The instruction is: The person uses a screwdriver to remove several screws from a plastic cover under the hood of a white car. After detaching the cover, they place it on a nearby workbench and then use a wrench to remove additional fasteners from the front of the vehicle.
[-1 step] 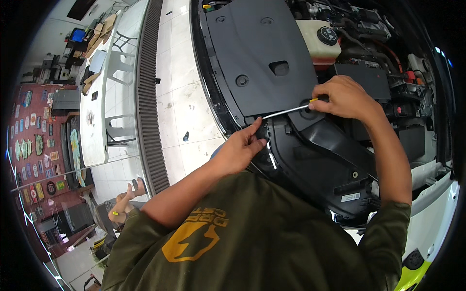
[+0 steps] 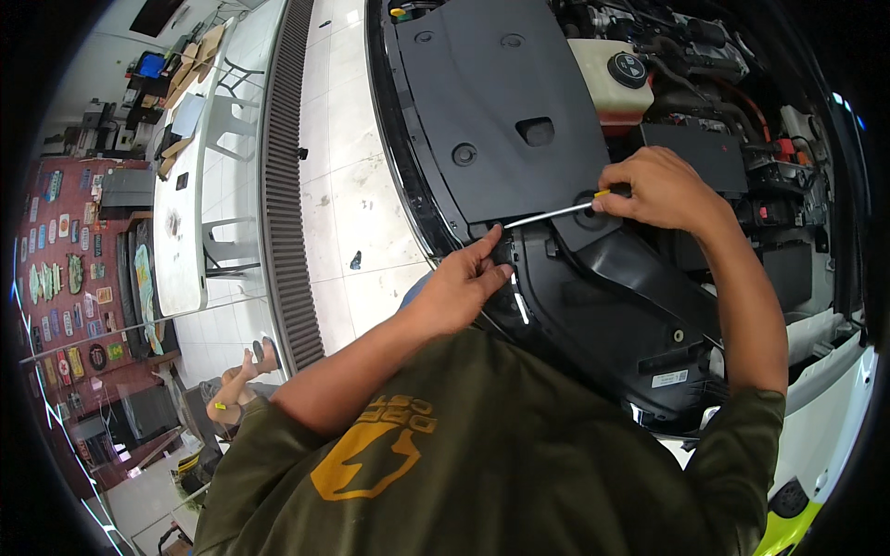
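Observation:
My right hand [image 2: 663, 185] grips a thin metal screwdriver [image 2: 556, 211] with a yellow-and-black handle, held almost level over the car's engine bay. Its tip reaches the lower left edge of a dark plastic cover [image 2: 482, 102], where the index fingertip of my left hand [image 2: 459, 287] presses. My left thumb and fingers are curled close together at that edge; what they pinch, if anything, is hidden. Just below lies a black plastic duct [image 2: 630, 278] and a moulded panel [image 2: 612, 343].
A cream reservoir with a black cap [image 2: 593, 74] sits behind the cover. Left are a shutter track [image 2: 287, 185], a white table [image 2: 176, 259] with boxes, and a co-worker [image 2: 243, 380] low at the lower left. The car's white body [image 2: 825, 435] is at right.
The view has shifted very slightly, so the cover and both hands appear a few pixels further right. My grip on the screwdriver looks the same.

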`<state>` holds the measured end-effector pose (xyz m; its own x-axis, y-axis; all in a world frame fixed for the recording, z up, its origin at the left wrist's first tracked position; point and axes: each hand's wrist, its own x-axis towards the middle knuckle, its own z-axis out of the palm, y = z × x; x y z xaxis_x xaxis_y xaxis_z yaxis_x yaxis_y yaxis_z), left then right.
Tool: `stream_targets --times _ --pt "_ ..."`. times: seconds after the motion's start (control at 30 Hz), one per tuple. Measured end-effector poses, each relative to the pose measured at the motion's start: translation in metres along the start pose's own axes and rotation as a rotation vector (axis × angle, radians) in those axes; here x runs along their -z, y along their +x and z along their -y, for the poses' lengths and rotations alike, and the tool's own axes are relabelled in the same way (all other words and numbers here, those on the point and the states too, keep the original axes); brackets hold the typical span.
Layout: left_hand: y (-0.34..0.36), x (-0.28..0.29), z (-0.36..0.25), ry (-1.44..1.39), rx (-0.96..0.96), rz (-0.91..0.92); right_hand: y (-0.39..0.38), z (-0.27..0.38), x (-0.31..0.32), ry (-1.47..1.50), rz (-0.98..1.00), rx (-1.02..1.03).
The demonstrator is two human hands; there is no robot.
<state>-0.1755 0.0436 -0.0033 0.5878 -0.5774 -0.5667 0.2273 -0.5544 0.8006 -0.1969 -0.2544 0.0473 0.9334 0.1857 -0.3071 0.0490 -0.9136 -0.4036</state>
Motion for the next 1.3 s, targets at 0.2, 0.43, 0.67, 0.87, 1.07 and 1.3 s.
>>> stream_targets --times 0.2,0.43,0.67,0.87,1.07,1.3 --pt "0.001 0.015 0.000 0.261 -0.346 -0.256 -0.010 -0.001 -0.005 0.234 -0.024 -0.036" --pt "0.017 0.041 -0.001 0.031 -0.419 -0.204 -0.031 0.039 -0.012 0.283 -0.109 -0.016" --pt "0.062 0.100 -0.016 -0.758 -0.107 0.164 -0.072 0.089 -0.012 0.343 -0.331 -0.337" --pt "0.138 0.152 -0.056 -0.870 -0.014 0.497 -0.057 0.153 -0.037 0.665 -0.507 -0.645" --pt "0.202 0.193 -0.074 -0.666 0.100 0.780 0.012 0.226 -0.048 0.554 -0.645 -0.854" --pt "0.208 0.187 -0.083 -0.886 0.316 0.845 0.086 0.248 -0.053 0.524 -0.937 -1.007"
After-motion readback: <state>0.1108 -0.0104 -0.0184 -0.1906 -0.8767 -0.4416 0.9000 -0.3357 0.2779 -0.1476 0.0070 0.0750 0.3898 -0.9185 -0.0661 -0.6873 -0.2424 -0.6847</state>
